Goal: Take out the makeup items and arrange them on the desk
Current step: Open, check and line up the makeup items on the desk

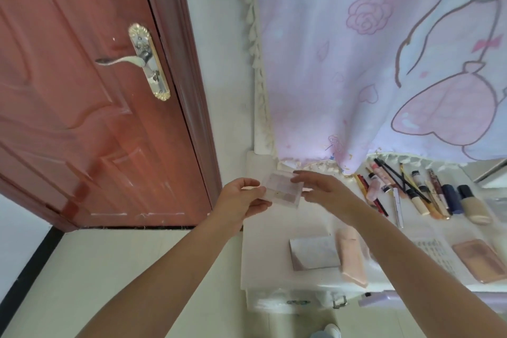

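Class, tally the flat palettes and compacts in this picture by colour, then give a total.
Clear, pale-pink eyeshadow palette, held by left hand and right hand: 1
Silver-grey square compact on white desk: 1
Copper-brown rectangular palette on desk: 1
Total: 3

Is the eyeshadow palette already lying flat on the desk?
No. The eyeshadow palette is held above the desk, pinched between the left hand and the right hand.

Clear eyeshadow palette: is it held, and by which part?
Yes. The flat clear-cased eyeshadow palette is held above the white desk: left hand pinches its left end, right hand its right end.
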Demonstrator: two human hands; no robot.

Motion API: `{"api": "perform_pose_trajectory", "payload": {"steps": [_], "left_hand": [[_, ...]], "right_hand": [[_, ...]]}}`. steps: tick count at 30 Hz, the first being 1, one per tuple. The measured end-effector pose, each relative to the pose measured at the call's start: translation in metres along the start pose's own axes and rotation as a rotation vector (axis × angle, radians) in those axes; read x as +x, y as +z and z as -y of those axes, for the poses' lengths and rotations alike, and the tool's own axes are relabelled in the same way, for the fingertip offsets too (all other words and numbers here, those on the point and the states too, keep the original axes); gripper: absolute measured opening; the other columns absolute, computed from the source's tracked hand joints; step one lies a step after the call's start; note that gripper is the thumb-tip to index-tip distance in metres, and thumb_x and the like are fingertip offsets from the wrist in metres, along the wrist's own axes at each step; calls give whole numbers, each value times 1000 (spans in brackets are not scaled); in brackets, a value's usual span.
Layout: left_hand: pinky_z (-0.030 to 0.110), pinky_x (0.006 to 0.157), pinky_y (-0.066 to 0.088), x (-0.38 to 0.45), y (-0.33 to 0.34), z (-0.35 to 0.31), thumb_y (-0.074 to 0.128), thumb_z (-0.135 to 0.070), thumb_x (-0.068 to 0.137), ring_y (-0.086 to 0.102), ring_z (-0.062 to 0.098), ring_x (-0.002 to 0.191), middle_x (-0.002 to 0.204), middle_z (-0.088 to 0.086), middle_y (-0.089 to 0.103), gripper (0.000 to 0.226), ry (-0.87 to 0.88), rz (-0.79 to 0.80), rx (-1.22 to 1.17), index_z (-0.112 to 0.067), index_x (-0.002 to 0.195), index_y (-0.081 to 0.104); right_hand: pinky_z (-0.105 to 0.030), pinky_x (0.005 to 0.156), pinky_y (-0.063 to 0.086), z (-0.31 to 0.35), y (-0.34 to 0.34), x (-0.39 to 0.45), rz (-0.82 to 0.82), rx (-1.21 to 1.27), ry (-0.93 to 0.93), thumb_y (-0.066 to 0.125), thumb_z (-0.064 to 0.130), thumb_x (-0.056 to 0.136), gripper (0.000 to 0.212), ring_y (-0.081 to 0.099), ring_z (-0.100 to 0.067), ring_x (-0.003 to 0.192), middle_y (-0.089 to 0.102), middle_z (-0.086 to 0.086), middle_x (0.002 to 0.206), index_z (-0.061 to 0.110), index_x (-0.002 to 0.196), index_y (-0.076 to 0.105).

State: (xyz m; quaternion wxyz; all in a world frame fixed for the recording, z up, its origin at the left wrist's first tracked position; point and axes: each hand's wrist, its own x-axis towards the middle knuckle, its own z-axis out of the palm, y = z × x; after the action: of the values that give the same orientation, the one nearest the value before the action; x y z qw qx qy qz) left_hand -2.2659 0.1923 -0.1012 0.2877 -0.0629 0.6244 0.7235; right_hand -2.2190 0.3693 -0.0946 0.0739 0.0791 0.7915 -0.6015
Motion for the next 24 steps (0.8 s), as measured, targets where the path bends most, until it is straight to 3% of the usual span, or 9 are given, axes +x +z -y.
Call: {"api": "perform_pose_trajectory", "payload": {"steps": [2,4,6,8,10,13,18,21,24], "left_hand": [[14,47,53,-2,9,-14,54,3,88,62,7,41,72,11,59,9,48,32,4,-6,88,53],[13,53,55,-5,14,-30,54,3,88,64,6,46,75,10,59,18,84,110,54,-2,105,53],[14,61,56,-9,13,-47,55,3,87,66,5,55,78,6,57,39,125,247,201,-1,125,46],[18,71,57,-12,10,-63,58,3,85,66,8,68,85,3,55,59,159,326,385,-5,138,33],[22,82,53,-15,8,-76,61,1,83,61,12,90,101,0,55,71,204,334,530,-9,143,24],[14,87,46,-20,5,-84,65,3,79,48,7,114,128,-1,48,74,289,328,619,-6,142,27],[1,85,41,-27,1,-93,68,8,74,43,7,117,139,5,40,85,417,240,556,-9,143,23],[9,85,46,-28,1,-102,63,10,77,46,8,114,140,6,39,80,434,224,466,-8,143,23],[7,76,51,-27,-1,-106,58,8,83,55,1,98,114,-4,54,67,452,219,439,-7,140,26]], "right_hand": [[-14,82,50,16,-4,-3,5,-156,-85,66,-4,76,48,49,-11,105,43,7,114,4,121,51],[-22,93,48,34,-10,-5,-16,-302,-145,74,4,71,58,51,-13,101,42,4,111,5,124,50],[-24,93,49,53,-19,-6,-45,-353,-184,75,6,71,53,54,-13,96,45,3,108,6,120,54],[-12,87,49,67,-27,-6,-26,-344,-224,74,5,72,46,55,-10,91,49,6,102,7,115,57],[-4,82,47,78,-30,-7,19,-321,-262,72,3,73,41,55,-8,91,50,9,99,8,111,58],[-3,79,46,86,-27,-6,25,-335,-304,70,3,75,34,57,-7,90,51,11,98,15,104,58],[1,67,42,95,-23,-4,44,-256,-367,65,-5,78,36,56,21,74,52,9,98,10,109,58],[1,68,43,101,-20,0,-23,-175,-418,62,-11,76,40,59,11,79,53,1,100,6,113,58],[-4,71,47,108,-15,5,-60,-75,-453,60,-13,77,45,58,1,83,53,-1,102,14,113,55]]}}
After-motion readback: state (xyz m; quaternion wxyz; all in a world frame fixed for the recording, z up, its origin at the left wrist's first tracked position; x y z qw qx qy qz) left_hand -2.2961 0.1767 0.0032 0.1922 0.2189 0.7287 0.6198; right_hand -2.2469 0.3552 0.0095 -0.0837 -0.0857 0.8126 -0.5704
